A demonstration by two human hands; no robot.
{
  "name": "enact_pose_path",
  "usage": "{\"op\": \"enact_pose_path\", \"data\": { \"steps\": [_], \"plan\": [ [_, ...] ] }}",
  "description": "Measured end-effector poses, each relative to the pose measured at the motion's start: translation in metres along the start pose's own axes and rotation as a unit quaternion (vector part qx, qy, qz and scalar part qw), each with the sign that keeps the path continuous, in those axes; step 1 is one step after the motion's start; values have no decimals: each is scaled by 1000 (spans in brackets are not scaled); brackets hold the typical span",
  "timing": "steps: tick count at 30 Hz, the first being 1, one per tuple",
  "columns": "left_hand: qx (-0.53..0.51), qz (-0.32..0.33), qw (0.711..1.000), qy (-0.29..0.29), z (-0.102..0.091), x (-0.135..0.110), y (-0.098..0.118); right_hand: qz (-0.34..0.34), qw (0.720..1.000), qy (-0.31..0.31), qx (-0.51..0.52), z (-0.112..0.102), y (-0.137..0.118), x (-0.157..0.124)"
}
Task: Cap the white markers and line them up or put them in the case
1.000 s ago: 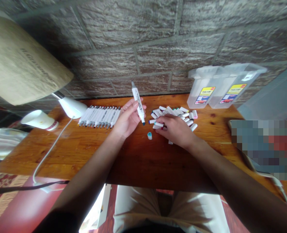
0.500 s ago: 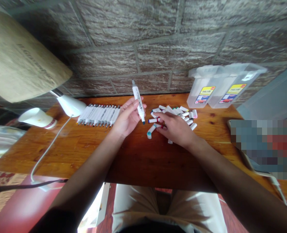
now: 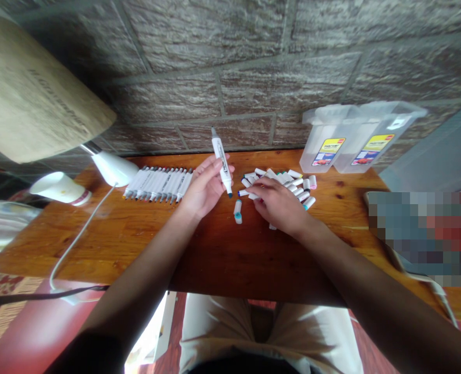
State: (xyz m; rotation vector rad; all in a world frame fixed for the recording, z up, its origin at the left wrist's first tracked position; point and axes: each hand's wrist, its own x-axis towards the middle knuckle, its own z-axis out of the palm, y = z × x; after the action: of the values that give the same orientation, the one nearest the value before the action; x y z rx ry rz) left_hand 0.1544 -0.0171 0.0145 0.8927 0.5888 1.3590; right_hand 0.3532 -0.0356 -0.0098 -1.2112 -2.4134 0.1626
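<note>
My left hand (image 3: pixel 207 186) is closed around a white marker (image 3: pixel 221 162), held tilted above the table. Both its tips are bare: a grey one points up and a dark blue-teal one points down. My right hand (image 3: pixel 279 205) is at the left side of a pile of loose marker caps (image 3: pixel 293 184), fingers bent down and closed round a whitish cap (image 3: pixel 253 196); the palm hides part of the pile. Between the hands lie two teal-ended caps (image 3: pixel 238 210), end to end. Left of my left hand, several uncapped markers (image 3: pixel 158 185) lie side by side in a row.
Two clear plastic marker cases (image 3: pixel 355 140) stand at the back right against the stone wall (image 3: pixel 249 93). A lamp base (image 3: pixel 116 169) with a white cord and a tipped paper cup (image 3: pixel 61 188) are on the left. A blurred-out device (image 3: pixel 417 239) lies at the right.
My right hand has shifted within the near edge of the pile, and the teal-ended caps beside it have turned and moved slightly left. My left hand keeps holding the marker almost still.
</note>
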Motion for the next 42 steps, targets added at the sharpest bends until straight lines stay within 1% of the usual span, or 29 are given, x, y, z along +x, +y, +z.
{"op": "enact_pose_path", "data": {
  "steps": [1,3,5,7,10,16,19,23,25,30,35,39,42],
  "plan": [
    [0,0,1000,0,0,0,0,-13,1000,9,1,0,-1,0],
    [0,-2,1000,1,1,0,1,-64,998,11,9,0,-3,1],
    [-3,-5,1000,1,2,-1,1,-118,993,-11,22,0,-7,3],
    [-5,-6,1000,2,3,-1,2,-143,988,-44,32,0,-11,3],
    [-3,-7,1000,5,3,-1,1,-136,987,-73,35,-1,-13,4],
    [22,-18,999,37,3,-1,1,-125,989,-74,22,-9,-8,2],
    [21,-19,999,37,3,-1,1,-120,990,-59,54,-12,-3,1],
    [23,-22,999,38,2,-1,1,-89,990,-17,109,-22,1,0],
    [26,-22,999,38,2,-2,1,-88,987,-13,132,-27,0,0],
    [20,-16,999,31,2,-1,1,-97,979,-49,174,-28,-5,0],
    [18,-22,999,41,4,-2,3,-85,979,-85,163,-23,-5,-1],
    [9,-23,999,32,5,-1,3,-74,980,-95,160,-21,-6,-1],
    [19,-28,998,44,6,-1,3,-76,979,-104,160,-20,-9,-2]
  ]
}}
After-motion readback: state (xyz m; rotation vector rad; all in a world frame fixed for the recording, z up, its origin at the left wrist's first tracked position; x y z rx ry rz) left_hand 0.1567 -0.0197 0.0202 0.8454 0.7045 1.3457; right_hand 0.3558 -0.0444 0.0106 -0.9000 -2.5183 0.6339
